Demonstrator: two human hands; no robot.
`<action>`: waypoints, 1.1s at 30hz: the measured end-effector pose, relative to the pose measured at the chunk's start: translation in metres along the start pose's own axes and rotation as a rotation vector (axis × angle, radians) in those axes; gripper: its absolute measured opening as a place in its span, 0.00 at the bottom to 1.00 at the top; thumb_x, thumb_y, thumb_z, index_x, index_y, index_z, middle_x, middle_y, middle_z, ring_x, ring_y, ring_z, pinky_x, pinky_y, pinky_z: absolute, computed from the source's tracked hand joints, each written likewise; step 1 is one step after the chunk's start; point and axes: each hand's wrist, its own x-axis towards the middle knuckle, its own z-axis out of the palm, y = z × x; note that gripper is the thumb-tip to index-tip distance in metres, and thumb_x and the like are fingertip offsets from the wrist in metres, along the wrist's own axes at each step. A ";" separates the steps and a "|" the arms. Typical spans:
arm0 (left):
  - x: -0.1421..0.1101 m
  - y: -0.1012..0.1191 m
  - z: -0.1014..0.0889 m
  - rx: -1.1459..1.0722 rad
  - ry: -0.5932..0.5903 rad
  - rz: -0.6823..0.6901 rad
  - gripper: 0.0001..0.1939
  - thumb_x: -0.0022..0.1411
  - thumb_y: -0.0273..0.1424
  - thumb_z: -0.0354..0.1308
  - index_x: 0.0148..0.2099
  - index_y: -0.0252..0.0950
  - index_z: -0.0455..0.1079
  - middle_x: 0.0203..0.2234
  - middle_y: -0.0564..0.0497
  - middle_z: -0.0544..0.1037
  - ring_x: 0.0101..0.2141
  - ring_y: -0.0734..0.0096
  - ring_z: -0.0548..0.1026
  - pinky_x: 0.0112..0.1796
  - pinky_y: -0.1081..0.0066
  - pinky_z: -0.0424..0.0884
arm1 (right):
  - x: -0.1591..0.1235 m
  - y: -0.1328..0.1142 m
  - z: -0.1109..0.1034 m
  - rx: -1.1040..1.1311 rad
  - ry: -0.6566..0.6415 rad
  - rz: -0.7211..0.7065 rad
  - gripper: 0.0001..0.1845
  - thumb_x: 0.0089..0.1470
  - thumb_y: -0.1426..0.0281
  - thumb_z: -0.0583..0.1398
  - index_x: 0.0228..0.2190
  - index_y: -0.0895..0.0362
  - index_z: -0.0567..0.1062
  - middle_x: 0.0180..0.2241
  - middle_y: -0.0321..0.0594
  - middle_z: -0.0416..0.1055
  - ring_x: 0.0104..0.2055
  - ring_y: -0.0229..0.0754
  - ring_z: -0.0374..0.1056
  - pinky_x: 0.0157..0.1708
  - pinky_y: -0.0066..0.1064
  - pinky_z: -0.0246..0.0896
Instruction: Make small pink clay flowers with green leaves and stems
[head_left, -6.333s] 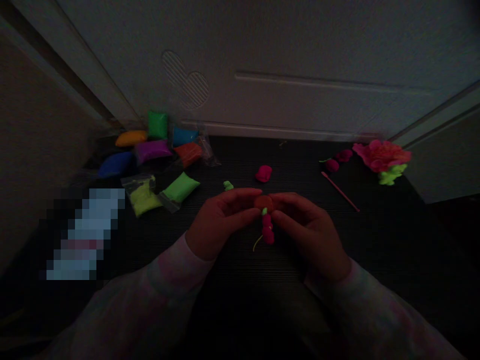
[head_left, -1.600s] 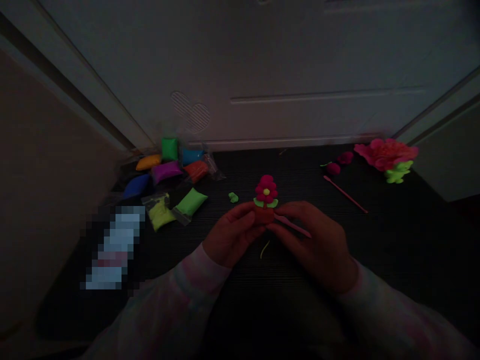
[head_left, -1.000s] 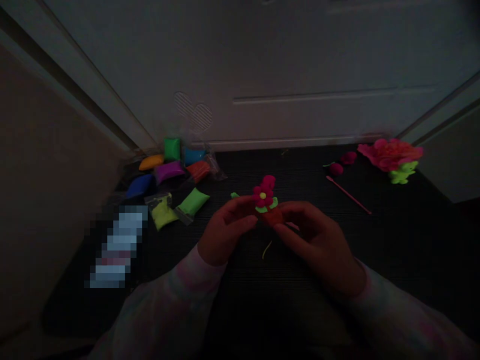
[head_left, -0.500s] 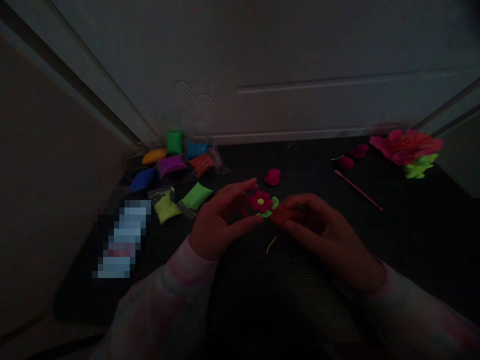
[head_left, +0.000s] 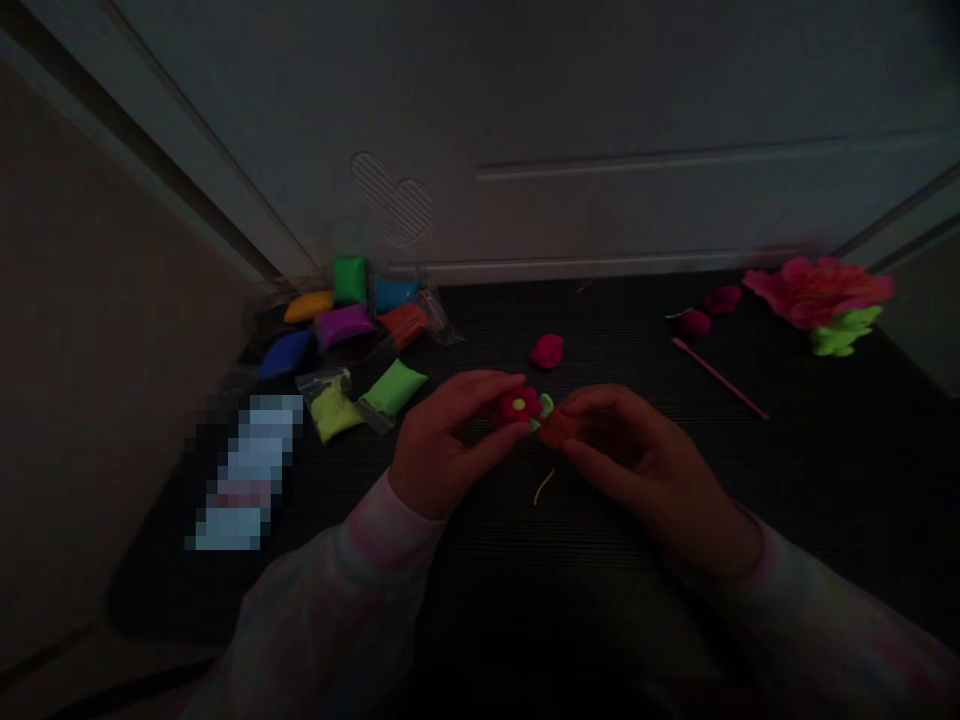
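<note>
My left hand [head_left: 439, 445] closes thumb and fingers around a small clay flower [head_left: 519, 405] with dark pink petals and a yellow centre. Pale green leaves [head_left: 546, 405] stick out beside the petals. An orange-red clay pot [head_left: 556, 429] joins on at the flower's right, tilted sideways, and my right hand [head_left: 660, 475] pinches it between thumb and fingers. Just below the hands lies a thin yellow-green clay strand [head_left: 544, 487]. A pink clay lump [head_left: 547, 351] rests on the dark table behind them.
Several bags of coloured clay, among them a purple one [head_left: 346, 327] and a light green one [head_left: 393, 390], lie at the left. A blurred-out bright rectangle [head_left: 251, 470] is nearer. On the right are a pink stick tool [head_left: 720, 378], dark pink clay pieces [head_left: 694, 322] and a large pink flower [head_left: 817, 292].
My left fingers have closed in from beside the flower onto its petals. The flower has tipped slightly, and the right hand keeps its hold on the pot.
</note>
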 end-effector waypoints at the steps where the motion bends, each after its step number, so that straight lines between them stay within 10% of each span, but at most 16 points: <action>1: 0.000 0.000 0.000 0.001 0.007 -0.003 0.17 0.45 0.23 0.62 0.41 0.40 0.73 0.36 0.50 0.74 0.36 0.69 0.71 0.38 0.72 0.68 | 0.000 0.000 0.000 -0.002 0.000 -0.001 0.10 0.46 0.73 0.58 0.34 0.55 0.66 0.35 0.39 0.69 0.37 0.39 0.69 0.36 0.33 0.67; 15: 0.004 -0.004 0.004 -0.567 -0.033 -0.296 0.18 0.48 0.25 0.61 0.44 0.39 0.67 0.35 0.51 0.75 0.36 0.71 0.74 0.38 0.72 0.68 | 0.001 0.003 0.000 0.174 0.003 0.067 0.12 0.45 0.74 0.60 0.34 0.54 0.66 0.35 0.37 0.72 0.39 0.38 0.70 0.39 0.32 0.67; 22: 0.000 -0.004 0.014 -0.582 -0.088 -0.440 0.36 0.39 0.18 0.64 0.51 0.42 0.59 0.36 0.53 0.73 0.37 0.72 0.73 0.39 0.73 0.68 | 0.003 0.007 0.004 0.174 0.030 0.061 0.12 0.44 0.74 0.60 0.33 0.53 0.66 0.34 0.36 0.71 0.37 0.37 0.70 0.37 0.31 0.67; 33: -0.002 -0.004 0.015 -0.484 -0.034 -0.373 0.32 0.40 0.19 0.64 0.49 0.41 0.62 0.35 0.54 0.73 0.37 0.73 0.72 0.38 0.75 0.68 | 0.005 0.007 0.007 0.316 -0.010 0.179 0.14 0.44 0.73 0.61 0.36 0.52 0.69 0.35 0.34 0.74 0.38 0.33 0.70 0.38 0.26 0.67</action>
